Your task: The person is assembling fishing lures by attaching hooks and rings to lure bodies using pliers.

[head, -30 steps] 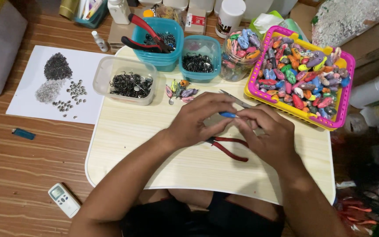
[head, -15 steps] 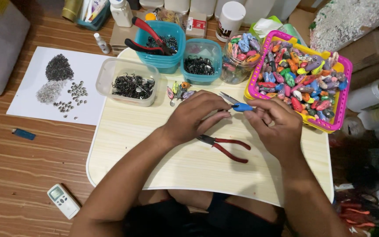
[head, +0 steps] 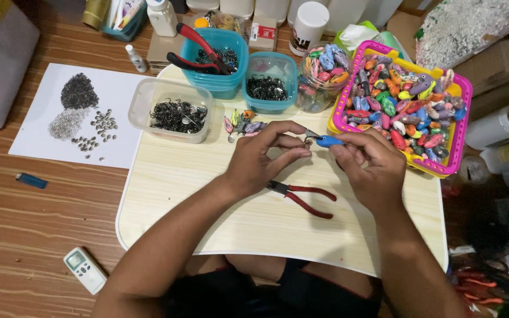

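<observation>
Your left hand point(head: 260, 159) and right hand point(head: 372, 168) meet over the far half of the pale wooden lap board point(head: 207, 218), and between them sits a small blue lure point(head: 329, 141) with a bit of metal hardware at its left end. Your right fingers are pinched on the lure's right end; your left thumb and forefinger are curled together at that metal end, though you cannot tell exactly what they grip. Just nearer you than the hands, the red-handled pliers point(head: 301, 197) lie flat on the board, untouched. The near half of the board is open, as is its left part out to the rounded left edge. Along the board's far edge things crowd in: a clear tub of dark hooks point(head: 175, 112) at the left, a small heap of painted lures point(head: 244, 123) beside it, two teal tubs point(head: 266, 88) behind, and the pink basket of coloured lures point(head: 460, 118) overhanging the far right corner, just beyond your right hand. Left of the board lies a white sheet with small metal parts point(head: 81, 112).
</observation>
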